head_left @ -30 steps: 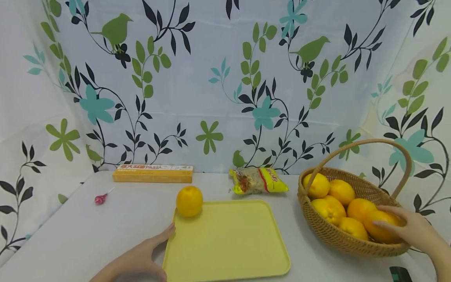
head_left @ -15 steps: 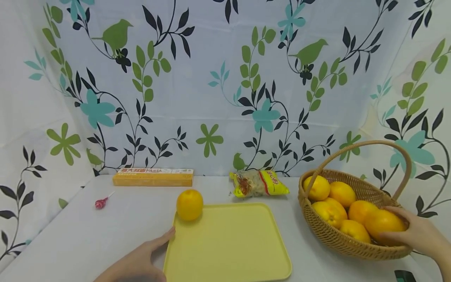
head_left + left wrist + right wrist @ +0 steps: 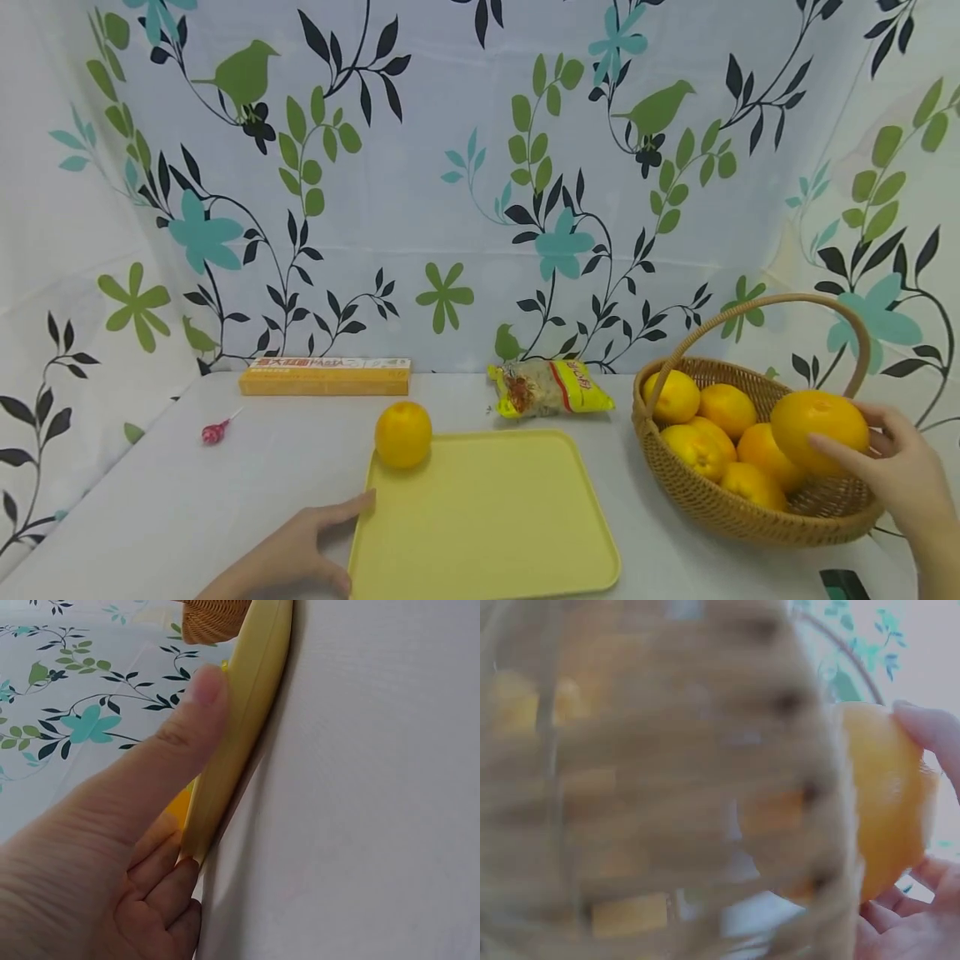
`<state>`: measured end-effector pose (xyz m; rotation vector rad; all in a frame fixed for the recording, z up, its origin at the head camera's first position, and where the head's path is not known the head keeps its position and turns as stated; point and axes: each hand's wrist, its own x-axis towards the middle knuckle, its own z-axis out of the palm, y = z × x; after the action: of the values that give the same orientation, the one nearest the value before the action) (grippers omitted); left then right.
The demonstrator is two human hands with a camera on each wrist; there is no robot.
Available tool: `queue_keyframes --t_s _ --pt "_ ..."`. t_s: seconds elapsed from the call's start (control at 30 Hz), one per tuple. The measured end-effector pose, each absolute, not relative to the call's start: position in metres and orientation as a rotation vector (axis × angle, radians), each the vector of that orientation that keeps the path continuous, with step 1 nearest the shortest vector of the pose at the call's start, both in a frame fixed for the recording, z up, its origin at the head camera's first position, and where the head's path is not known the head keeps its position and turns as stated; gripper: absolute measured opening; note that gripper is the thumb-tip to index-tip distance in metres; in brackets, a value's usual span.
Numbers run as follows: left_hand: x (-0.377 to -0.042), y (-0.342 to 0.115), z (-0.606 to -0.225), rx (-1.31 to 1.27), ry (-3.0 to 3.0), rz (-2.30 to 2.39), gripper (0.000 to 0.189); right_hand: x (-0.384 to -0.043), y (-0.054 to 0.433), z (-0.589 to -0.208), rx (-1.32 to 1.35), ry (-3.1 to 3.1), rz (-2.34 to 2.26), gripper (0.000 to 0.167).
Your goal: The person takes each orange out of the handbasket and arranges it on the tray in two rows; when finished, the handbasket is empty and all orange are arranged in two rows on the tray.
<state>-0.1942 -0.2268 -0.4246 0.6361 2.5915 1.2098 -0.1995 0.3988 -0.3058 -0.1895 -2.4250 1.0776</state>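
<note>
My right hand grips a large orange and holds it above the right end of the wicker basket. In the right wrist view the basket's blurred weave hides part of that orange. Several more oranges lie in the basket. My left hand is at the left edge of the yellow tray, thumb and forefinger spread along it. The left wrist view shows its thumb against the tray's side. One orange sits on the tray's far left corner.
Along the back of the white table are an orange pasta box and a yellow snack bag. A wrapped lollipop lies at the left. A dark object is at the lower right. The basket's handle arches upward.
My right hand has lifted the large orange from among the others, up over the basket's right end. My left hand stays at the tray's edge.
</note>
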Motion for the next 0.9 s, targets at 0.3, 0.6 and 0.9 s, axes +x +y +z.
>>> queue_keyframes --t_s 0.3,0.6,0.9 --pt "-0.186 -0.225 -0.420 0.573 2.613 1.201 0.097 -0.190 0.363 -0.299 0.029 -2.334 1.171 0.049" --pt "-0.194 -0.219 -0.411 0.573 2.668 1.114 0.102 -0.185 0.343 -0.293 0.393 -2.301 1.427 0.042" --pt "-0.193 -0.223 -0.420 0.617 2.655 1.168 0.105 -0.183 0.301 -0.305 0.763 -2.108 1.653 0.052"
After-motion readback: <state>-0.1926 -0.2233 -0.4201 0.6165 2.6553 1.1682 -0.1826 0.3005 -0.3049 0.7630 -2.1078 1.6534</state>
